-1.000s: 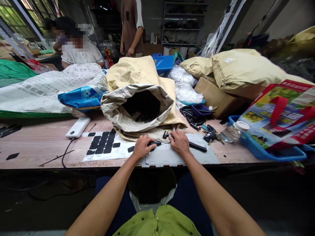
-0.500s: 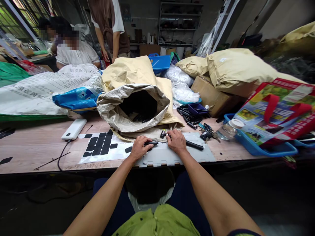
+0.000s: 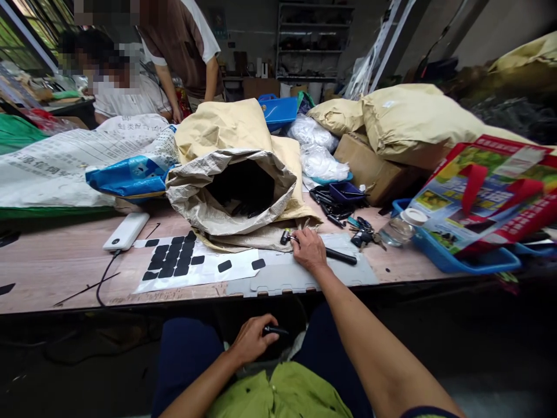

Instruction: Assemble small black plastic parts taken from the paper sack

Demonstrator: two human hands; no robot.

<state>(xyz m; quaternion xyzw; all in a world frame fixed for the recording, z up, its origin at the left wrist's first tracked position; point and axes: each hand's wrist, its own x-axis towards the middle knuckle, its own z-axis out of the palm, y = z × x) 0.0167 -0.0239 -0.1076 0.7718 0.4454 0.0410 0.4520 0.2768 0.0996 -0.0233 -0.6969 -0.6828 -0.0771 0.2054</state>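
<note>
My left hand (image 3: 255, 338) is below the table edge, between my knees, closed around a small black elongated piece (image 3: 275, 330). A dark opening with pale plastic at its rim lies under that hand. On the grey board (image 3: 278, 277) at the table's front, my right hand (image 3: 308, 251) is closed on a small hammer. The hammer's black handle (image 3: 342, 256) sticks out to the right, and its head (image 3: 285, 236) shows to the left. Just behind stands an open woven sack (image 3: 187, 200) with black pieces inside. Black rounded patches (image 3: 174, 255) lie on a white sheet (image 3: 209, 277) to the left.
A white power bank (image 3: 127, 231) with a cable lies left. On the right are keys (image 3: 363, 233), a clear jar (image 3: 397, 229) and a blue basket (image 3: 470, 258) holding a printed bag. Black parts (image 3: 333, 203) lie behind. Two people (image 3: 183, 52) are across the table.
My left hand has moved from the board down below the table edge, carrying the black piece. My right hand stays on the hammer. A co-worker across the table leans farther left.
</note>
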